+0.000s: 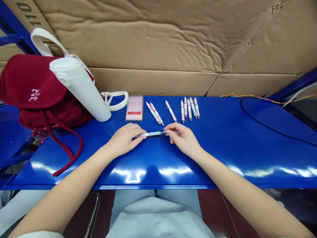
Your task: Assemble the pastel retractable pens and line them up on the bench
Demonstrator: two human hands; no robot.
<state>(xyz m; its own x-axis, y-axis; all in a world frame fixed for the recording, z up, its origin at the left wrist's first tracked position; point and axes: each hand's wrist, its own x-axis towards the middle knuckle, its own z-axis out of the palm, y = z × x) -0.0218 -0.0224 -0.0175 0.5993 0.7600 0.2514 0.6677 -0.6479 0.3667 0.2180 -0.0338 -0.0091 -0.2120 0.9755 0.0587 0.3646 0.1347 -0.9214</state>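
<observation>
A pale blue retractable pen (151, 134) lies level across the blue table top (218, 162), held at both ends. My left hand (126, 140) is closed over its rear end, and my right hand (182, 138) pinches near its metal tip with the fingertips. Just beyond my hands lie other pens: a pair (155, 113), a single pen (170, 111), and a tight group of several (189, 109). All are pale with pink or green parts. A phone (134, 107) with a blurred screen lies behind my left hand.
A white flask (79, 87) lies tilted on a dark red bag (37, 89) at the table's left, with red cords trailing over the table. Cardboard sheets (148, 39) stand behind the table. Thin cables (272, 99) run along the far right.
</observation>
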